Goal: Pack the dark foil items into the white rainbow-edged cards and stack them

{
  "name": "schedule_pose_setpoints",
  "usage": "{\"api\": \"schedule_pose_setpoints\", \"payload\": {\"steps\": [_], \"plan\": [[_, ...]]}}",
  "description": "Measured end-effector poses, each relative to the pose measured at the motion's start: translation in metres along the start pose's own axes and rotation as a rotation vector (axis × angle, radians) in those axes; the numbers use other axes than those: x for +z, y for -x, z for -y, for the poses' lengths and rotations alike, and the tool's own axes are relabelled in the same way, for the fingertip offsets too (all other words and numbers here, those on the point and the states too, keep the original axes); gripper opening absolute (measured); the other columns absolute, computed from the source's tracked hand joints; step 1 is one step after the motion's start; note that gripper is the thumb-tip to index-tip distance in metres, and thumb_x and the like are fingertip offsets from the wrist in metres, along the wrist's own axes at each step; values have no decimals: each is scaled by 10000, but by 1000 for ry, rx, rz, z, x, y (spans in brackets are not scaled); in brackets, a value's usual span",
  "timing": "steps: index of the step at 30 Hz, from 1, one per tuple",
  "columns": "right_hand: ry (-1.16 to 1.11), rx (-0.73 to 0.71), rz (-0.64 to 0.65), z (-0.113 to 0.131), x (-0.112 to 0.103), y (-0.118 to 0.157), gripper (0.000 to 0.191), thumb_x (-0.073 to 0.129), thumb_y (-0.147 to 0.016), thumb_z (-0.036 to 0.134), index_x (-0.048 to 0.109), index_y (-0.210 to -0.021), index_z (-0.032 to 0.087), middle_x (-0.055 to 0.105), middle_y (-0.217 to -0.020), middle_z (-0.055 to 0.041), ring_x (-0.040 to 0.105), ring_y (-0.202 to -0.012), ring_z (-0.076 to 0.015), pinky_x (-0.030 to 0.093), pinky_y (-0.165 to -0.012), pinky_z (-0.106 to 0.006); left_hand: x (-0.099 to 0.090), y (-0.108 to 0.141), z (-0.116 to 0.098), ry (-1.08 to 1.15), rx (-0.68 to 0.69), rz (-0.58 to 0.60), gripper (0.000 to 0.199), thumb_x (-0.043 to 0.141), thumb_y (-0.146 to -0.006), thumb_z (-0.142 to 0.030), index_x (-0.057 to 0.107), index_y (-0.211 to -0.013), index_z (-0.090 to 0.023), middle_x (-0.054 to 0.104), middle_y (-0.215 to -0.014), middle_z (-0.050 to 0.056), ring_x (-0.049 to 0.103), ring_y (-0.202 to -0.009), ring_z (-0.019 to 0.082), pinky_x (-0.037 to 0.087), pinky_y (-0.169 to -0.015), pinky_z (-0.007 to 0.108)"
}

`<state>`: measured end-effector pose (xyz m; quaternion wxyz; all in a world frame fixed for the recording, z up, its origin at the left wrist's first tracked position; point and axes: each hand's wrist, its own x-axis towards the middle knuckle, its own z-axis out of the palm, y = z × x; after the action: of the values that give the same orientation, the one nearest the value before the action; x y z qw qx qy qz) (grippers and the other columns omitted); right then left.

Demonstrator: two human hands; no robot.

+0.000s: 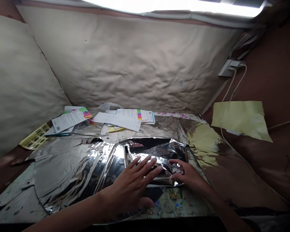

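Observation:
A shiny silver foil bag or folded sheet (157, 149) lies in front of me, over a larger crinkled foil sheet (70, 170) that covers much of the table. My left hand (137, 178) lies palm down over the near side of the foil piece, its fingers stretched out and slightly spread. At the right end of the same piece, my right hand (185, 174) has thumb and fingers curled around a crumpled bit of foil. Whether the piece is a closed bag or a loose fold I cannot tell.
Printed cards (129, 117) and a pile of leaflets (69, 121) lie along the back wall. A yellow label sheet (36, 137) is at the left. On the right wall are a power socket (232, 67) with cables and yellow paper (241, 117). The worn tabletop (190, 203) shows at the front.

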<state>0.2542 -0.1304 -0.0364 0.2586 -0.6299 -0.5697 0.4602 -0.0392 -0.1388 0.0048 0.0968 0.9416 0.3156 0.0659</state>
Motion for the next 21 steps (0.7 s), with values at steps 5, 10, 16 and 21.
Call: {"api": "schedule_pose_setpoints", "payload": {"steps": [5, 10, 16, 21], "plan": [[-20, 31, 52, 5, 6, 25, 692, 684, -651, 212, 575, -1335, 197, 698, -1122, -77, 664, -841, -214, 534, -698, -292, 31, 11, 22, 87, -94, 267, 978, 496, -847, -718, 6, -1563, -267, 21, -1624, 122, 21, -1479, 391, 113, -1161, 611], [160, -146, 28, -19, 26, 78, 852, 647, -714, 181, 343, -1504, 277, 510, -1445, -108, 626, -1133, -263, 569, -764, -284, 31, 47, 8, 100, -21, 329, 1065, 683, -788, -574, 4, -1560, -294, 11, -1619, 96, 56, -1476, 393, 143, -1169, 599], [817, -1023, -96, -57, 26, 97, 648, 647, -879, 407, 398, -1474, 336, 544, -1428, -48, 513, -1306, -270, 391, -1111, -386, 15, 56, -14, 84, -103, 387, 836, 609, -833, -166, 199, -1551, -285, 119, -1601, 74, 142, -1472, 352, 214, -1171, 563], [556, -748, 221, -27, 0, 85, 434, 546, -936, 297, 545, -1369, 271, 647, -1310, -53, 588, -1211, -221, 420, -1071, -331, -27, 42, -4, 244, -57, 436, 715, 566, -853, -220, 315, -1517, -295, 235, -1589, 69, 247, -1450, 344, 262, -1157, 544]]}}
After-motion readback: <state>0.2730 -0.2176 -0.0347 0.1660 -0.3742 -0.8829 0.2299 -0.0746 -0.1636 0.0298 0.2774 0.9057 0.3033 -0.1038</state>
